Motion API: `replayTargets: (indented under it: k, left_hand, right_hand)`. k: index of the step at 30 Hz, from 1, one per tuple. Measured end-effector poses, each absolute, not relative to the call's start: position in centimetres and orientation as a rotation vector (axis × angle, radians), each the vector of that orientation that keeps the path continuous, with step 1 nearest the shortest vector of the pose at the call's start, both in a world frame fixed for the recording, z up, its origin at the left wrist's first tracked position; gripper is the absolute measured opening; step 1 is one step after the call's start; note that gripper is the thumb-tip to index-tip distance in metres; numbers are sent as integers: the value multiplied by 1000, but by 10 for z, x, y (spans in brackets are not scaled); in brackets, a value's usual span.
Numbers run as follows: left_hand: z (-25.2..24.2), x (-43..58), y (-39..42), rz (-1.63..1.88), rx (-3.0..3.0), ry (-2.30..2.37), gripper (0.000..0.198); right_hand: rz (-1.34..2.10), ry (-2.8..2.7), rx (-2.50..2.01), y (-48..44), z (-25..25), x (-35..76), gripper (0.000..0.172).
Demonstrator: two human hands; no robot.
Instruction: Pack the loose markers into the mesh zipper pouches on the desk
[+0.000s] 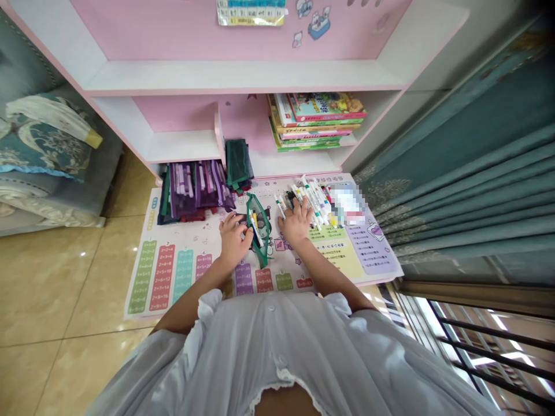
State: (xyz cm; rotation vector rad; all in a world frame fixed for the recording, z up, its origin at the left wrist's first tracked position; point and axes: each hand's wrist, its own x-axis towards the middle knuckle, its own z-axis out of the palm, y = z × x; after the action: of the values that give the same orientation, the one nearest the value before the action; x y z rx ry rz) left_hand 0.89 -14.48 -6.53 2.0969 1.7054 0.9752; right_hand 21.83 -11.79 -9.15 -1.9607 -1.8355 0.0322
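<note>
My L hand (233, 240) is shut on the edge of the green pencil bag (259, 231), w/ pens inside. The bag sits on the mat (173, 271), btw. my hands. My R hand (297, 222) lies open on the markers (314, 202). Mat has math sums, like 2x5=10. Both arms reach fwd.

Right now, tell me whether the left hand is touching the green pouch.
Touching: the head view shows the fingers of the left hand lying against the edge of the green pouch.
</note>
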Motion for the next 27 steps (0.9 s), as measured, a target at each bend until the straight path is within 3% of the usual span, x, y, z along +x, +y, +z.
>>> replayTargets:
  k: [9, 13, 27]
  left_hand:
    - [-64, 8, -145, 960, 2096, 1698, 22]
    - [-64, 8, -145, 967, 2101, 1701, 21]
    - [-64, 9, -145, 1010, 2117, 1699, 18]
  right_hand:
    - [5, -1868, -1961, -114, -87, 212, 16]
    - [-14, -1780, -1849, -123, -67, 202, 21]
    - [303, -1983, -1715, -142, -48, 159, 18]
